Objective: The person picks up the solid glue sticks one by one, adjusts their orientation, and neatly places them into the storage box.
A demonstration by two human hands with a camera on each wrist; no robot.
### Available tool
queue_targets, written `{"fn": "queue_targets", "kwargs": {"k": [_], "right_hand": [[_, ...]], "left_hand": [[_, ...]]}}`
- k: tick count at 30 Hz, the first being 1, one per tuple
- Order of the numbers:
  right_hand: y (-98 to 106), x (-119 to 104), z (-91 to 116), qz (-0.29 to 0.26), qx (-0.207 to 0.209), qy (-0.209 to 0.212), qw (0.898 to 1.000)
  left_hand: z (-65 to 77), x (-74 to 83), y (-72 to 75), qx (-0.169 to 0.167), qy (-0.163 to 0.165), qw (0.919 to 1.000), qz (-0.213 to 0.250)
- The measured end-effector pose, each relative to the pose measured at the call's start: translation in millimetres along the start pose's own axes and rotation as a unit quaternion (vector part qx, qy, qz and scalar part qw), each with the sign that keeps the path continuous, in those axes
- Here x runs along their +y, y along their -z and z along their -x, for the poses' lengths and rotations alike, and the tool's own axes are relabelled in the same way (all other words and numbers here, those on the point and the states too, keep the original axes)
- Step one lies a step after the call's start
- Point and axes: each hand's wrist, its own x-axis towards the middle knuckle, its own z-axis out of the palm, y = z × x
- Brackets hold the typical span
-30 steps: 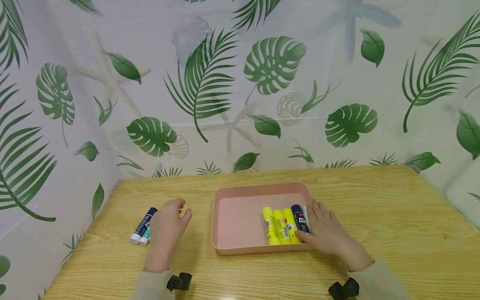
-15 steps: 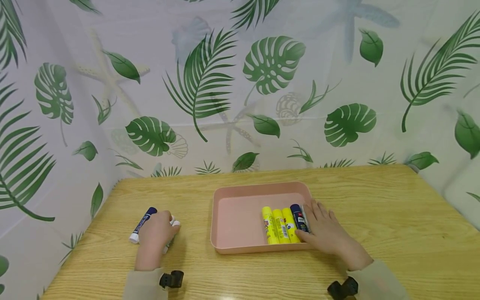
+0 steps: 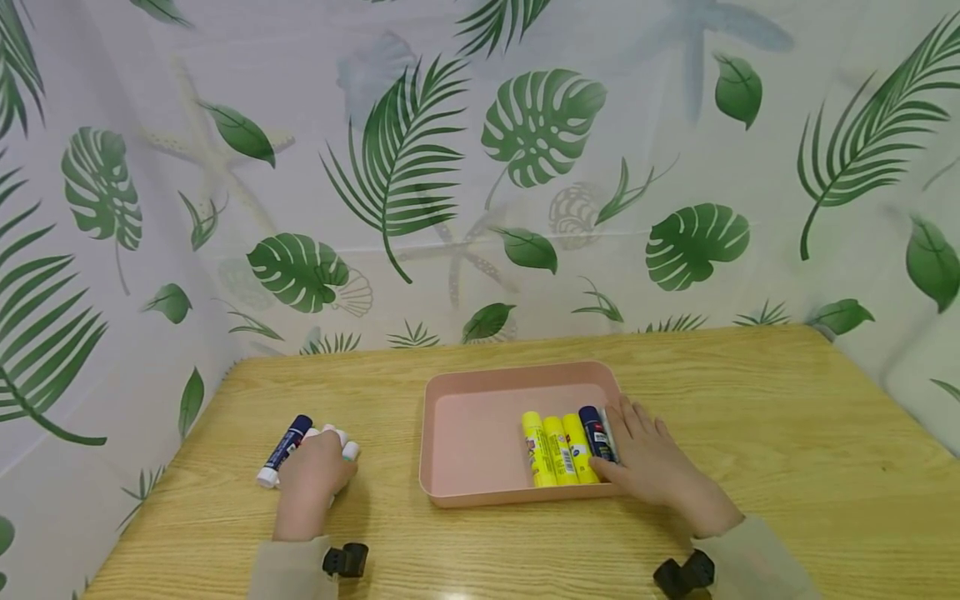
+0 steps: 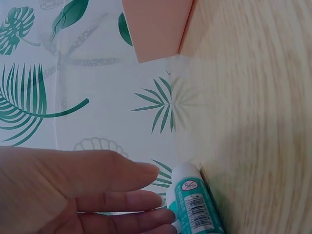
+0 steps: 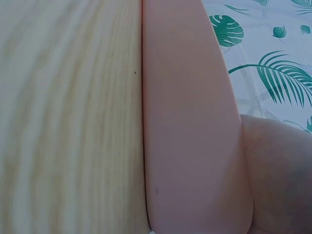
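My left hand (image 3: 313, 468) is over a small group of glue sticks on the left of the table. In the left wrist view its fingers reach the side of a teal glue stick (image 4: 195, 207) with a white cap, the thumb apart from it. A navy glue stick (image 3: 285, 450) lies left of the hand; white ends of others show past the fingers. My right hand (image 3: 652, 458) rests with straight fingers on the right end of the pink tray (image 3: 480, 502). In the tray, three yellow glue sticks (image 3: 558, 450) lie beside a navy one (image 3: 596, 432) and a partly hidden white one.
The wooden table (image 3: 795, 433) extends to the right of the tray and in front of it. A leaf-patterned cloth (image 3: 420, 167) hangs behind the table and along its left side. The tray's left half is bare.
My left hand has come down and left onto the teal and white glue sticks, which have shifted right from the navy one. My right hand stays on the tray.
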Motion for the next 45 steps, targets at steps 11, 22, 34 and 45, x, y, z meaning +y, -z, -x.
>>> {"fn": "queue_targets", "kwargs": {"k": [11,22,34,45], "right_hand": [[0.2,-0.5,0.0,0.002,0.005,-0.003,1.0],[2.5,-2.4,0.8,-0.007,0.001,0.0,1.0],[2.3,-2.8,1.0,-0.004,0.001,-0.002,1.0],[2.2,-2.6,1.1,-0.006,-0.002,0.0,1.0]], "left_hand": [[-2.6,-2.2,-5.9,0.005,-0.017,0.9999,-0.001],[-2.0,-1.1,-11.9,0.017,-0.026,0.9995,-0.007],[-4.2,-0.8,-16.6,-0.015,-0.018,0.9997,0.012],[-3.2,0.1,-17.6,-0.007,-0.043,0.999,0.008]]}}
